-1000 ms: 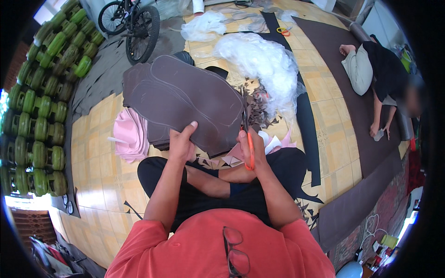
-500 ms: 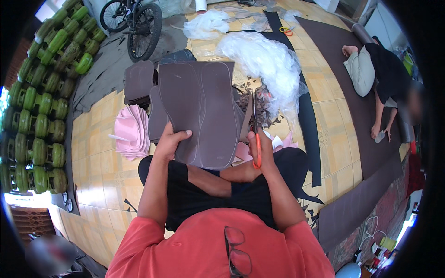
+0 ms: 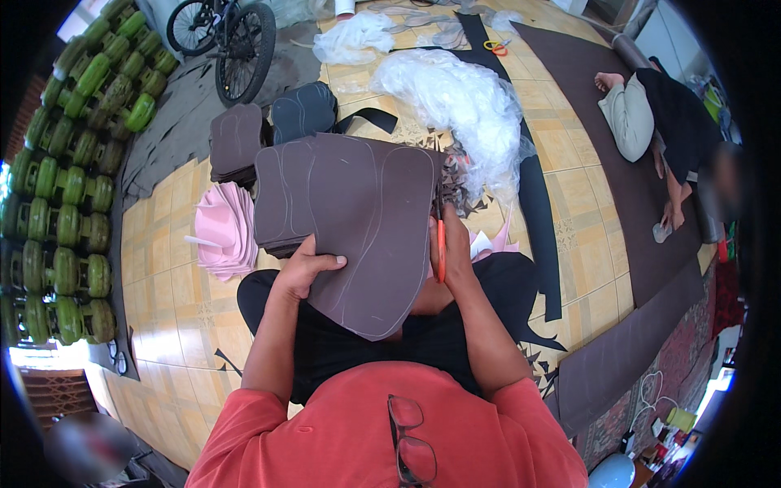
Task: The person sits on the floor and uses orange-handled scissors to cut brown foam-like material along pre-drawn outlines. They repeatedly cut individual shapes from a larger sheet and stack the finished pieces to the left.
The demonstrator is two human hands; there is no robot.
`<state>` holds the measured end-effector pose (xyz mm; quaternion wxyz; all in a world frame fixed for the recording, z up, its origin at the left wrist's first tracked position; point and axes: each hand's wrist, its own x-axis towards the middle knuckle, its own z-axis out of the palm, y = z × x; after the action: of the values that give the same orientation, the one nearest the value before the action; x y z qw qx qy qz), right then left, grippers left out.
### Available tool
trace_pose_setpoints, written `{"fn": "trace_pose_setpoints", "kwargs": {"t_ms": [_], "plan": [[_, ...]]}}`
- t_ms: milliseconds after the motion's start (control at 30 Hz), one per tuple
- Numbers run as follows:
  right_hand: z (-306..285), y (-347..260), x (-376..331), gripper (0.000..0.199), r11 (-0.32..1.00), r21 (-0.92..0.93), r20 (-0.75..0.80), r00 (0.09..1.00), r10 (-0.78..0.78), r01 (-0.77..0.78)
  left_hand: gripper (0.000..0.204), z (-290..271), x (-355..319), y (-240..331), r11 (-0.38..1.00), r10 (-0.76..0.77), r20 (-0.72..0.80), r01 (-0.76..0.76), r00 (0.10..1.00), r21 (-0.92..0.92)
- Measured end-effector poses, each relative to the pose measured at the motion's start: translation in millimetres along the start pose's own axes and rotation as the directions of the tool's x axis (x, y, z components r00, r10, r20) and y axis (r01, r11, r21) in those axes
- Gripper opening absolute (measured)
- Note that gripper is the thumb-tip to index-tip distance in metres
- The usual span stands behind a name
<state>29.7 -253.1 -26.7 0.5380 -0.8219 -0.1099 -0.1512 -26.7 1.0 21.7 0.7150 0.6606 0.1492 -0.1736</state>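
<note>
at sheet (image 3: 358,220) edge, orange scissors (image 3: 440,244)

There is a single view, taken from a wide fisheye camera on the person's head and facing steeply down and forward over their own chest and lap. The red shirt (image 3: 382,423) fills the lower edge, close under the lens, and both forearms rise from there toward the middle of the frame, where the left hand (image 3: 305,272) and right hand (image 3: 451,252) sit near the camera. Farther up, the tiled floor (image 3: 175,301) stretches away, its straight tile lines bending toward the dark round rim. A bicycle (image 3: 224,37) lies at the top edge, far off, and another person (image 3: 659,122) sits at the upper right.
</note>
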Motion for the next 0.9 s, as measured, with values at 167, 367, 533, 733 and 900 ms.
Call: {"fn": "trace_pose_setpoints", "kwargs": {"t_ms": [167,367,533,733,900], "plan": [[-11.5,-6.5,-3.1,0.031,0.988,0.079,0.139,0.983,0.117,-0.129,0.066,-6.8,0.2,-2.0,1.000,-0.003,0.010,0.004,1.000,-0.029],[-34.0,-4.5,-3.0,0.043,0.951,0.154,0.321,0.924,0.208,-0.268,0.063,-43.7,2.3,17.5,0.996,-0.025,0.080,0.018,0.996,0.090],[-31.1,23.3,-15.6,0.037,0.882,0.233,0.248,0.902,0.353,-0.409,0.064,-38.3,-0.9,25.6,0.981,-0.098,0.153,0.070,0.983,0.178],[-20.6,9.4,-8.3,0.016,0.446,0.732,0.344,0.844,0.412,-0.516,0.051,-70.9,22.0,-31.2,0.997,-0.032,0.368,0.055,0.929,-0.052],[-7.1,17.1,-19.9,0.019,0.346,0.778,0.326,0.807,0.492,-0.525,0.056,-56.8,24.8,-54.3,0.762,0.148,0.343,0.114,0.928,-0.637]]}}
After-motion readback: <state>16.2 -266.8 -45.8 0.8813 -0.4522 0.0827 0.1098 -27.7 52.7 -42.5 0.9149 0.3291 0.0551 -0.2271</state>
